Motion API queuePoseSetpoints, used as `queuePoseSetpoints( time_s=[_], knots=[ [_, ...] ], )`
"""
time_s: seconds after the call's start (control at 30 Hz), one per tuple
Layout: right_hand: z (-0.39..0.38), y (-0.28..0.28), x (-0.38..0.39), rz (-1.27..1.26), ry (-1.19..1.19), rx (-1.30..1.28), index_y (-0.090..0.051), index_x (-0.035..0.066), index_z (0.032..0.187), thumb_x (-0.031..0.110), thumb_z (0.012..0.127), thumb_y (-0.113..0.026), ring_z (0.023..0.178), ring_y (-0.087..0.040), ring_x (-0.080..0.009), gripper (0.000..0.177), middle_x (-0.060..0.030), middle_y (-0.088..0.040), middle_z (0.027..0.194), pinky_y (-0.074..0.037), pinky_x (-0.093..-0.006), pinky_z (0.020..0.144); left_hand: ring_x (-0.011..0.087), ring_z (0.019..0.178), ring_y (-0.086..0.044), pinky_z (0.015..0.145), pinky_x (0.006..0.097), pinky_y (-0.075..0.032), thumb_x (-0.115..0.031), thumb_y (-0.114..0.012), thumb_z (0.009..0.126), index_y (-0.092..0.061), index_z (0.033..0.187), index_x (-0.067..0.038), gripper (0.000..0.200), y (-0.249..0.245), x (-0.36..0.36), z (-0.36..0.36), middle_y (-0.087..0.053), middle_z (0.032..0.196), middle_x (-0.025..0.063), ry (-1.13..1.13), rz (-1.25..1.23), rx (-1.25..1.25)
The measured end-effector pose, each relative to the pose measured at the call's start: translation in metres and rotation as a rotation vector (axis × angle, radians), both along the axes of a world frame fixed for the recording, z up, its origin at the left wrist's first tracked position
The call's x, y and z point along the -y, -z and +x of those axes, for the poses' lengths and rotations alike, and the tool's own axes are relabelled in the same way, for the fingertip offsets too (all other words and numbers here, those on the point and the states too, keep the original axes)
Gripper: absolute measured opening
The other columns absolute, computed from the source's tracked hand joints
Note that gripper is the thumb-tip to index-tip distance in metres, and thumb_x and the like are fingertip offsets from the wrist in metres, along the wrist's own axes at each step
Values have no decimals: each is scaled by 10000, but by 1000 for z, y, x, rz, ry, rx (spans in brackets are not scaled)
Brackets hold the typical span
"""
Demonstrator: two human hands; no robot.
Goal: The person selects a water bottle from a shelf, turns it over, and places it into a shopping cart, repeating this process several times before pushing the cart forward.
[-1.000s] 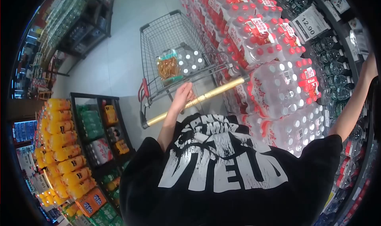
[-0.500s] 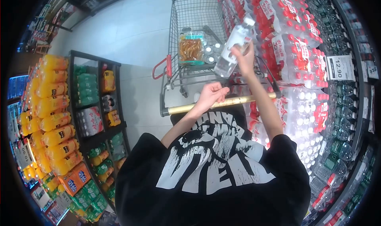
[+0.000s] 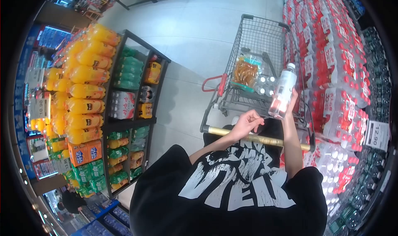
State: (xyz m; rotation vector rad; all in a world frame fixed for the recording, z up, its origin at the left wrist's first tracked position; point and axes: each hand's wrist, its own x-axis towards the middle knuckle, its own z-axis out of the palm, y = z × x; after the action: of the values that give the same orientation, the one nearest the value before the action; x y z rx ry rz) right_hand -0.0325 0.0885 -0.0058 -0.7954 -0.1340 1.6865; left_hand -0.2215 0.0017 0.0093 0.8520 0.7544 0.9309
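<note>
My right hand (image 3: 292,104) is wrapped round a clear plastic water bottle (image 3: 283,88) with a white label. The bottle stands nearly upright in the view, its white cap pointing away from me, over the near right part of the shopping cart (image 3: 239,41). Just beyond the cart's yellowish handlebar (image 3: 219,131), my left hand (image 3: 248,125) hovers with its fingers curled in, and nothing shows in them. Inside the cart lies a clear pack of brown food (image 3: 246,71), beside several white-capped bottles (image 3: 265,86).
Shrink-wrapped bottle packs with red labels (image 3: 333,70) are stacked close along the cart's right side. On the left stands a dark shelf (image 3: 132,126) of drinks, with orange soda bottles (image 3: 85,105) piled beside it. Pale tiled floor (image 3: 199,41) runs between.
The view has turned, so the cart and both hands appear farther right and lower. The bottle in my right hand is less tilted, and its label faces me more. My left hand stays curled.
</note>
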Motion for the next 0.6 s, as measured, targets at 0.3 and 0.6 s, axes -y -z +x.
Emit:
queuePoseSetpoints(
  time_s=[0.3,0.6],
  knots=[
    [-2,0,-15,-29,-182,196,-524,-24,1054,630,772,-449,702,-636,-255,716,-158,-618,820,-531,-351,561,101,503,-503,511,212,-408,-244,-438,973,-471,753,-37,304,5,-13,3,-566,673,70,8,-59,104],
    [-1,5,-20,-26,-205,121,-501,-39,1087,588,785,-469,725,-625,-263,696,-162,-607,867,-536,-359,648,99,580,-476,558,229,-399,-236,-447,971,-403,768,-84,257,12,-21,8,-514,695,25,-57,25,1]
  ],
)
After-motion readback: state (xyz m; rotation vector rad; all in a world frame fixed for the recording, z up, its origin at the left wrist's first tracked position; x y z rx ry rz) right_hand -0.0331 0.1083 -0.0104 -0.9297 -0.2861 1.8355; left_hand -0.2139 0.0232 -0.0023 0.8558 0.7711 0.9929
